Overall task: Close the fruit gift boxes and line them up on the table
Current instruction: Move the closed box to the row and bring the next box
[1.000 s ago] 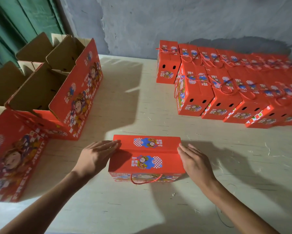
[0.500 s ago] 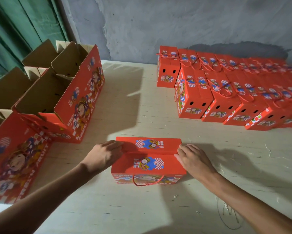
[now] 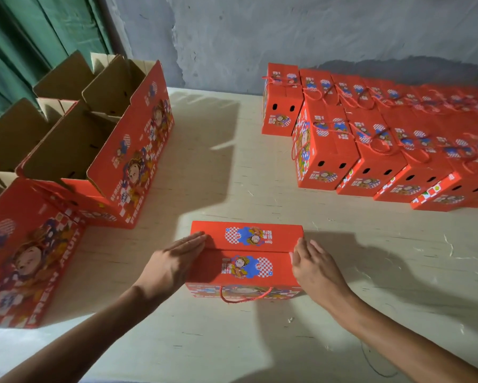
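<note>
The closed gift box [image 3: 246,258] sits on the table [image 3: 232,341] just below mid-frame, both top flaps down, rope handle [image 3: 244,295] hanging over the near face at 6 o'clock. Left hand [image 3: 174,261] lies flat w/ straight fingers on the box's 9 o'clock end, fingertips over the flap seam. Right hand [image 3: 313,266] is flat against the 3 o'clock end, fingers straight and together. Neither hand curls round anything; it's a two-palm squeeze, not a real grip.

Risks, as I judge them: w/ only palm pressure, the box could slip or tip if lifted, esp. if there's weight inside (contents not visible). The flaps look only folded, so the seam may spring up once the left hand comes off. The loose handle could snag under the box if it's slid toward the person.

Room: open tabletop runs from 12 to 2 o'clock btwn this box and the finished rows [image 3: 370,139], which stand packed side by side at 1–3 o'clock, handles draped across the tops. The front row's 9 o'clock end looks like the free slot. Shoving in too hard could knock neighbours out of line. At 9–11 o'clock stand open boxes [image 3: 94,139] w/ flaps up, near enough that a left-elbow swing could clip them. The table's near edge is at 6 o'clock, well apart from the box.
</note>
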Available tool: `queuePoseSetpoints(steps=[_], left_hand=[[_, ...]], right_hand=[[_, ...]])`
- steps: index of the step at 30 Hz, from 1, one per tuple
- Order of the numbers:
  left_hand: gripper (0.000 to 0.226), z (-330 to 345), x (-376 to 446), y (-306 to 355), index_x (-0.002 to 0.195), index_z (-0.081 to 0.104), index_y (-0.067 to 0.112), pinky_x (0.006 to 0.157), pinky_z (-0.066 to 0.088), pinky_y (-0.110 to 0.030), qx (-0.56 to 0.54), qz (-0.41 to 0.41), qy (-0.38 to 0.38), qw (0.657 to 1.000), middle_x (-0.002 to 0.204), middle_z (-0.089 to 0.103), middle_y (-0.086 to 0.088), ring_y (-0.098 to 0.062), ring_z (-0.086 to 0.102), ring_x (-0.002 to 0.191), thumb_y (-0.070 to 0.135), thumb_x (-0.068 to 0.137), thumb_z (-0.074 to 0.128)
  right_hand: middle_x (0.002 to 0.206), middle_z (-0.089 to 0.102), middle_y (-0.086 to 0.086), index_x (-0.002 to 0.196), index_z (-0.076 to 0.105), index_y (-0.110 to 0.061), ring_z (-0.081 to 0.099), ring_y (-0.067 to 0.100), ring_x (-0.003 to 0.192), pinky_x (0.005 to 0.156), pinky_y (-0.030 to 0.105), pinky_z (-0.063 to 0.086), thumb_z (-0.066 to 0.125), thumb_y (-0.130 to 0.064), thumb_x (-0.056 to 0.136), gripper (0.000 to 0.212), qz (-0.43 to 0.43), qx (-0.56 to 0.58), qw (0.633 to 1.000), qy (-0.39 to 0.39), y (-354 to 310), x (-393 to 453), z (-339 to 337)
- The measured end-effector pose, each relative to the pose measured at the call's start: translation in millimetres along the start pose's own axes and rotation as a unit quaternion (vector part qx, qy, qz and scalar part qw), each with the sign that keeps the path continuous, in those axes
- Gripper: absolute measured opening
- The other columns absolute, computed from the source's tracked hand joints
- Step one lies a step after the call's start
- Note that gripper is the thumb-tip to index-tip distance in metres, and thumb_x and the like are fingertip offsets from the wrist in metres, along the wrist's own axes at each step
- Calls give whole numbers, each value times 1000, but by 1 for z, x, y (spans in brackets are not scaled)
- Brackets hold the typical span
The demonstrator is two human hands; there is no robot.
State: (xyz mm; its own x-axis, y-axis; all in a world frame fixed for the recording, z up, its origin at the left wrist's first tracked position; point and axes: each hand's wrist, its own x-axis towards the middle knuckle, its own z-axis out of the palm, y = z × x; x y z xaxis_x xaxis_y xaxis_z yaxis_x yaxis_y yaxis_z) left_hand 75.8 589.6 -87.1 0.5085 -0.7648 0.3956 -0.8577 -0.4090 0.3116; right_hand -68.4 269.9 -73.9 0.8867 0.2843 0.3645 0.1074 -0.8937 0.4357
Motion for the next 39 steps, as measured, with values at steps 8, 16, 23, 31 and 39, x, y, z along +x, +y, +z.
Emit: queuePoseSetpoints(steps=[8, 16, 23, 31, 39], left_hand=[[34, 10, 1, 19, 120, 76, 17, 96, 56, -32, -139, -181, 57, 972, 138, 63, 10, -9, 58, 129, 18, 93, 55], [57, 33, 8, 32, 136, 62, 16, 78, 56, -21, -385, -521, 107, 754, 125, 70, 4, -12, 68, 104, 54, 93, 68], [62, 48, 7, 33, 73, 65, 7, 61, 46, -35, -313, -547, 83, 772, 65, 63, 4, -14, 53, 60, 66, 88, 55], [59, 51, 10, 29, 77, 70, 8, 63, 53, -38, -324, -535, 108, 773, 74, 73, -7, -15, 61, 64, 63, 92, 57], [30, 45, 60, -23, 86, 80, 30, 63, 48, -29, -290, -490, 85, 818, 68, 73, 14, 3, 56, 59, 56, 91, 68]], right_hand=[[102, 70, 2, 84, 73, -11, 69, 19, 87, 73, 33, 57, 78, -27, 88, 18, 249, 217, 944, 7, 2, -2, 5], [105, 76, -11, 117, 68, -34, 73, 7, 93, 70, 15, 54, 72, -50, 89, 33, 550, 641, 527, -99, -18, -13, 17], [91, 79, -5, 101, 78, -20, 71, 7, 73, 62, 17, 55, 75, -17, 91, 12, 613, 669, 420, -14, -25, -2, 16], [90, 79, -3, 99, 78, -24, 69, 10, 75, 67, 25, 56, 74, -23, 91, 8, 616, 644, 453, -5, -32, -1, 21], [55, 52, -8, 67, 61, -17, 42, 7, 58, 60, 37, 42, 65, -37, 100, 39, 573, 550, 607, -19, -32, -7, 20]])
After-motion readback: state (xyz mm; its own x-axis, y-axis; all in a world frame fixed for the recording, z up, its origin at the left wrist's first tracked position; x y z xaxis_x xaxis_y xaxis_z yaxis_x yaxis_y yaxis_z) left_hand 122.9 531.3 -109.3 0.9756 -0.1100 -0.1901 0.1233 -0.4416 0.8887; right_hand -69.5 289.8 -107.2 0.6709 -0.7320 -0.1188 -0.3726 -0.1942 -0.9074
